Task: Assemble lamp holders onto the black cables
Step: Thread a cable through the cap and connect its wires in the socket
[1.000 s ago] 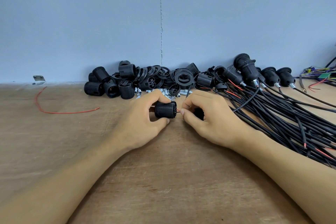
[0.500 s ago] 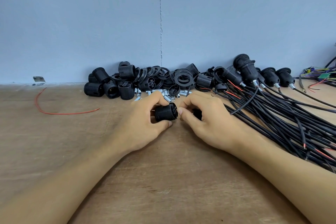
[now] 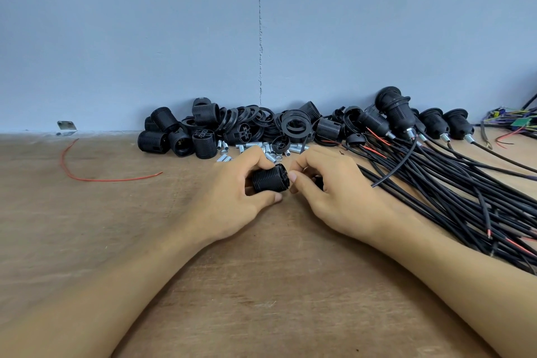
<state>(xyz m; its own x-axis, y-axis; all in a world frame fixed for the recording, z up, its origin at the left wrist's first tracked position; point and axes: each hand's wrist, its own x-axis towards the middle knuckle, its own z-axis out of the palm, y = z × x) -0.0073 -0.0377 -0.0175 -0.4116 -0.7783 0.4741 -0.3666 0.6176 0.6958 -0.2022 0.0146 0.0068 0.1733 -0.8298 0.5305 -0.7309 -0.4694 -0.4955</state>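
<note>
While left hand [image 3: 229,197] grips lamp holder [image 3: 268,182], right hand [image 3: 334,197] now touches it, grip unclear.

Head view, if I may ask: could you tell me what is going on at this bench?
A person is fitting lamp holders onto cables. The left hand grips a threaded black holder body over the wooden table, while the right hand, close beside it, pinches a mostly hidden dark piece. The black cables lie to the right, some already carrying finished holders; loose holder parts are piled by the wall.
</note>
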